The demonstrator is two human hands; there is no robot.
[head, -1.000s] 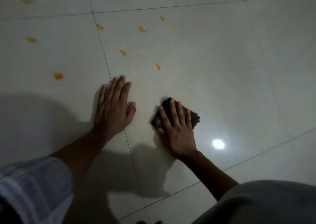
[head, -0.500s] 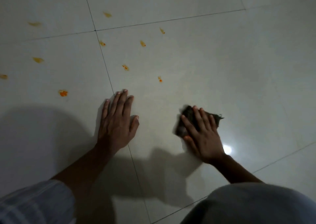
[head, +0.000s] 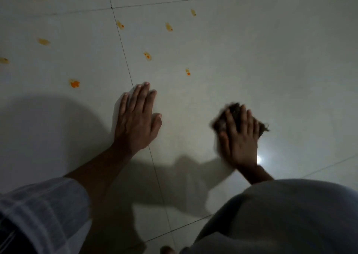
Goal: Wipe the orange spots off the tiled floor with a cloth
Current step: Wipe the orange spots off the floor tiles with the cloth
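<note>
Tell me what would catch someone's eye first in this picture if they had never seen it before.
The orange spots scattered over the pale tiled floor, mostly upper left, stand out first. Below them, the left hand rests flat on the floor at centre, while the right hand presses a dark cloth down to its right. A bright light reflection glints beside the right wrist.

R hand (head: 240,137) flat on cloth (head: 233,112) | L hand (head: 135,123) on floor (head: 271,59)

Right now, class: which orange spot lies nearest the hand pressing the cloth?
The small spot just up and left of the right hand and its dark cloth. Every other orange spot sits farther up or farther left.
</note>
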